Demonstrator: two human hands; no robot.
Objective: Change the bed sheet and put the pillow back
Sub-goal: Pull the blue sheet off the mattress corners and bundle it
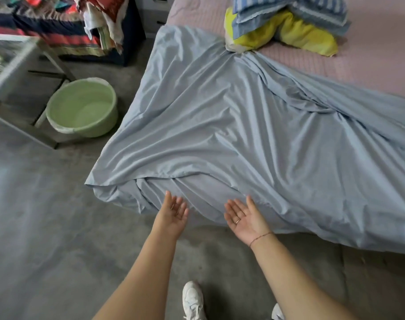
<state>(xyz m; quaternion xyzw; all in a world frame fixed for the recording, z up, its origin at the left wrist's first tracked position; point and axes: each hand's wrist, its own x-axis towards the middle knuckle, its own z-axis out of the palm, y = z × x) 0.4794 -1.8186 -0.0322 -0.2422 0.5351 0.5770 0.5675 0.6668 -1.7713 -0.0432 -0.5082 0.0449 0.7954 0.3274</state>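
Hovering palms-up, L hand & R hand are both spread flat w/ fingers straight, gripping nothing, just beside the hanging edge of the rumpled light-blue bed sheet draped over the pink mattress, w/ striped pillow atop yellow pillow at far end.

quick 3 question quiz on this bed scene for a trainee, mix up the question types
1. True or false: the left hand and right hand both grip the blue sheet.
2. Where does the green basin stand? A on the sheet, B on the floor, C in a drawer.
3. Fill the blank: the pillows lie on a ___ mattress cover.

Key: 1 false, both hands are open with palms up; 2 B; 3 pink.
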